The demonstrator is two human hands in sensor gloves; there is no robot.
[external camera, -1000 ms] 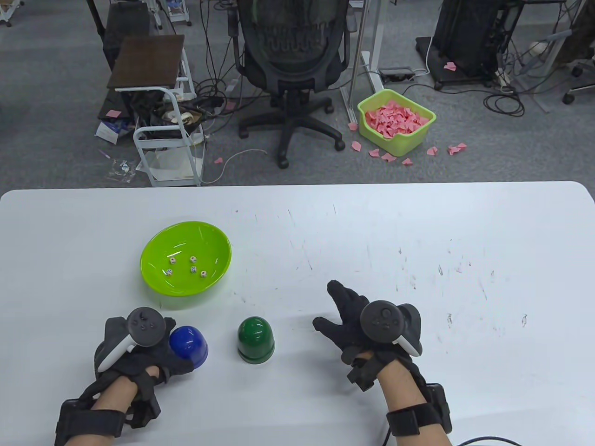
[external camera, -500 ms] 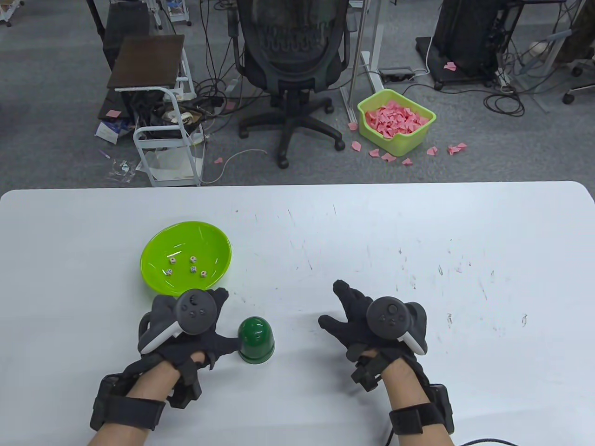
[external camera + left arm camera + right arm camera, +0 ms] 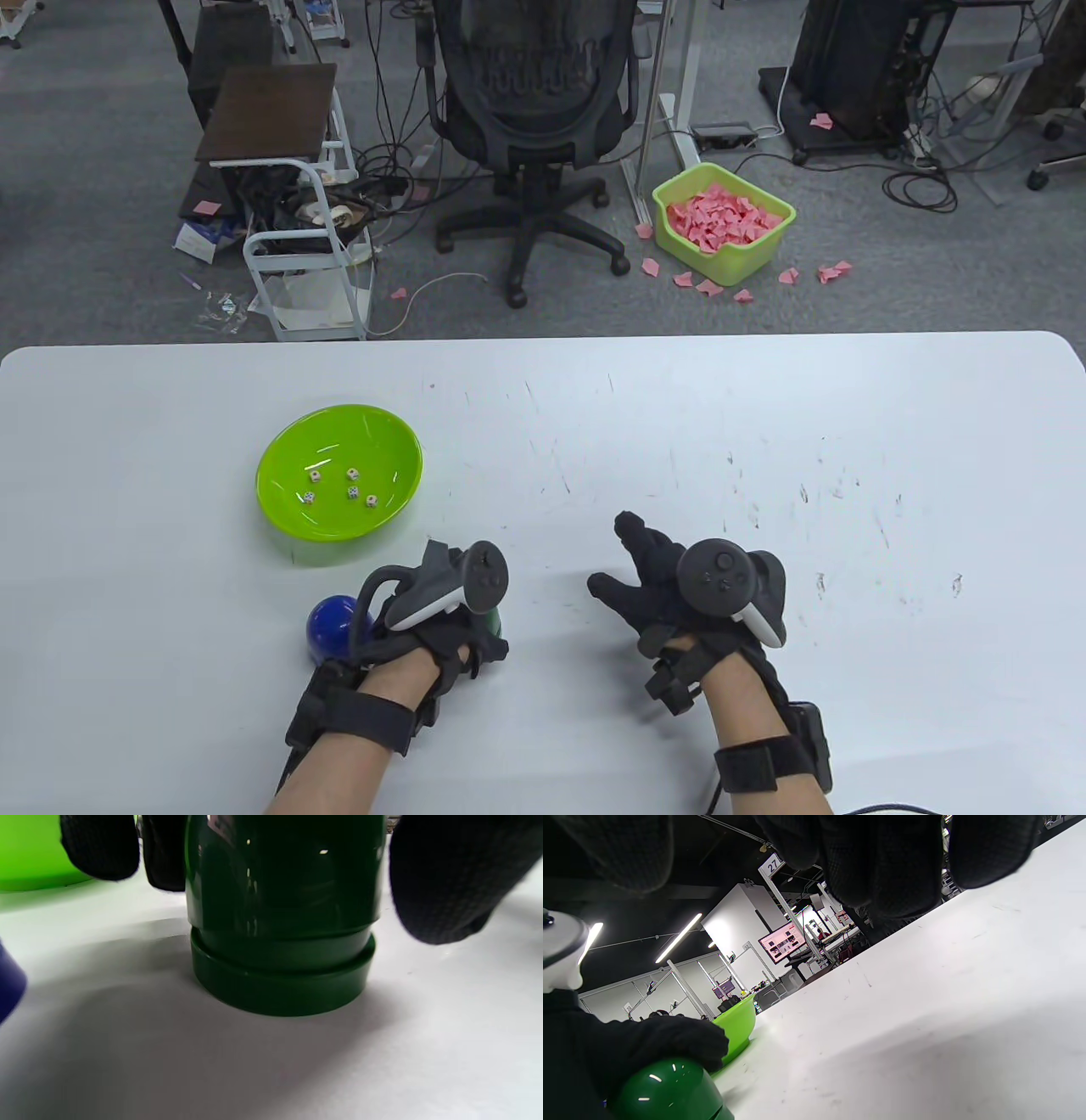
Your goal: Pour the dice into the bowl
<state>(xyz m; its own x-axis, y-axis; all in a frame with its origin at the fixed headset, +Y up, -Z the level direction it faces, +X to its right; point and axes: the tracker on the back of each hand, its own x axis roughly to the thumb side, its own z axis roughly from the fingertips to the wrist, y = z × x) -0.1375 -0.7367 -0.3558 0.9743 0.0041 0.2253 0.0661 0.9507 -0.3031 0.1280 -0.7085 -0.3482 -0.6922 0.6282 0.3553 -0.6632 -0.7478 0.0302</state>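
Observation:
A lime green bowl (image 3: 373, 441) sits left of centre on the white table and holds several small dice (image 3: 344, 486). My left hand (image 3: 458, 607) covers the dark green dome cup (image 3: 280, 921), which stands rim down on the table. Its fingers (image 3: 163, 853) lie on one side and the thumb (image 3: 445, 878) on the other, and in the right wrist view one finger lies over the cup's dome (image 3: 666, 1090). A blue dome cup (image 3: 331, 624) stands free just left of that hand. My right hand (image 3: 628, 564) rests open on the table to the right, fingers spread, holding nothing.
The white table (image 3: 764, 424) is bare and scuffed to the right and behind the bowl. Past its far edge are an office chair (image 3: 534, 102), a white cart (image 3: 305, 246) and a green bin of pink paper (image 3: 721, 221) on the floor.
My left hand has left the blue cup and moved right onto the green cup, now hiding most of it. The blue cup is uncovered. My right hand has barely shifted.

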